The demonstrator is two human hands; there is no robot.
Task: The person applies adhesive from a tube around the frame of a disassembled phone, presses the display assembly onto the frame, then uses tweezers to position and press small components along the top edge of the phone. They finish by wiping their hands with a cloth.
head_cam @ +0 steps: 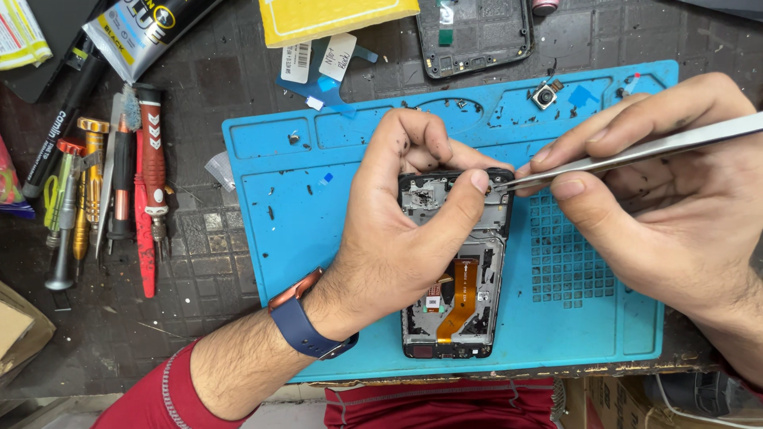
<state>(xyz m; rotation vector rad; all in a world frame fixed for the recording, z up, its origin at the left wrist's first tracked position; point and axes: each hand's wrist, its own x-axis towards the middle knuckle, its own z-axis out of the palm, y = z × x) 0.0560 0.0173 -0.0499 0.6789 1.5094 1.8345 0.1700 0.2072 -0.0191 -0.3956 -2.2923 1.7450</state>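
An opened phone frame (457,270) lies on the blue mat (318,238) at the near middle of the bench. The left hand (405,230) clamps its far end; the right hand (652,199) pinches steel tweezers (636,151), tips at the far right corner. A slip there could gouge the board or nick the orange flex cable (461,298).

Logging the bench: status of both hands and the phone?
Left hand steadies opened phone on blue mat. Right hand pinches tweezers, tips at phone's top corner. Nothing blocking.

Blue mat (302,230), orange flex cable (461,298), red sleeve (151,397).
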